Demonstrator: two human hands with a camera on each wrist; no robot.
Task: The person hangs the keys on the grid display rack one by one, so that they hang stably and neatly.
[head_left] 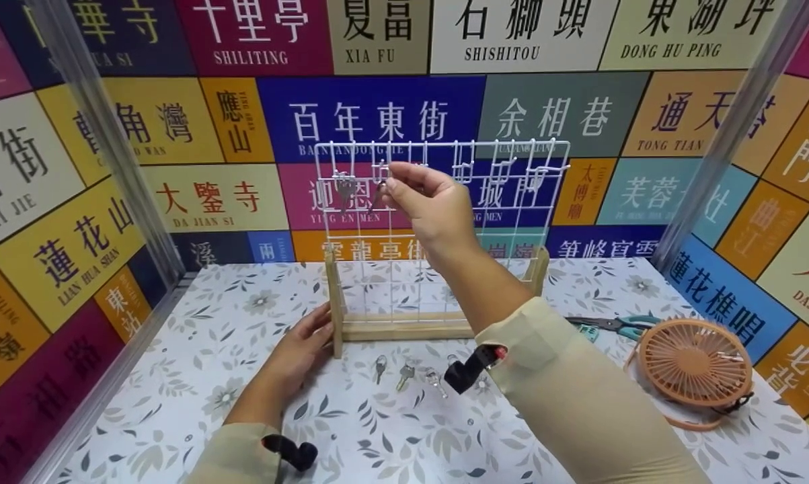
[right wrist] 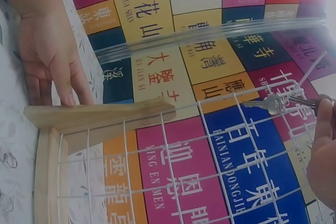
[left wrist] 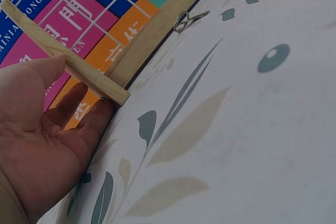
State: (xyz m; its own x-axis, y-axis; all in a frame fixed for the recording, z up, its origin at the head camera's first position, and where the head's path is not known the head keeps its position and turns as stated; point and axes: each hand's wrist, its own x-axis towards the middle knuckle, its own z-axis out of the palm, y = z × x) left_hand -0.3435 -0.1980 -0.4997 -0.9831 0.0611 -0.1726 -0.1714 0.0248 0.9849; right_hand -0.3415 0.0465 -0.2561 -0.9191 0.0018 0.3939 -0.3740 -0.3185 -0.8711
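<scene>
A white wire grid (head_left: 512,202) stands upright in a wooden stand (head_left: 404,326) on the floral tabletop. My right hand (head_left: 404,181) is raised to the grid's top row and pinches a small key (head_left: 377,195) against the wires. In the right wrist view this key (right wrist: 270,104) lies just off my fingertips (right wrist: 321,108). Another key (head_left: 345,188) hangs on the grid to its left. My left hand (head_left: 306,336) rests with straight fingers against the stand's left foot (left wrist: 68,61). Three keys (head_left: 405,374) lie on the table in front of the stand.
A peach hand fan (head_left: 697,366) lies at the right, with teal-handled pliers (head_left: 616,325) behind it. Clear panels (head_left: 108,154) and a wall of colourful signs enclose the table on three sides. Two loose keys (left wrist: 186,20) show by the stand's base bar.
</scene>
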